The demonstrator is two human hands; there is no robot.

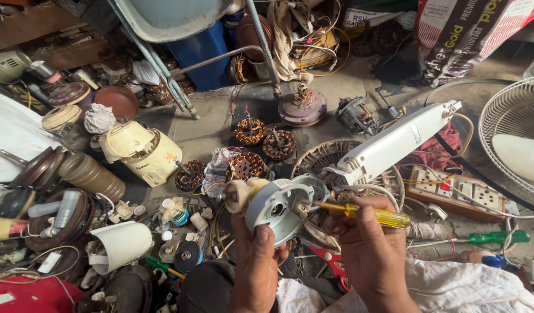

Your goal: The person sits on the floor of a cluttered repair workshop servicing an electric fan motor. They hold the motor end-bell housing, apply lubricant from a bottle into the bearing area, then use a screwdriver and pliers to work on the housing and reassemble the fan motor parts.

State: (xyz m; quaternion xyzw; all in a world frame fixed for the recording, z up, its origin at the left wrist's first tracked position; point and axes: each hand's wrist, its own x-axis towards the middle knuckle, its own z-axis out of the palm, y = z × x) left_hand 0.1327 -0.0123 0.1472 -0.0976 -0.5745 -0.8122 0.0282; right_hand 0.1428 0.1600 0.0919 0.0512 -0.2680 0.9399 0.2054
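Grey metal motor housing (281, 203) sits gripped from below in the left hand (256, 264), held up at centre above the cluttered floor. Right hand (368, 246) is closed around a yellow-handled screwdriver (365, 213) — its tip touches the housing's rim. Just behind lie a white fan arm (397, 142) and a wire guard (336, 159) — copper-wound stators (249, 132) farther back.

A single head-worn camera looked steeply down, close above the fingers (359, 223). It faced forward across the cluttered floor (220, 130) beyond them.
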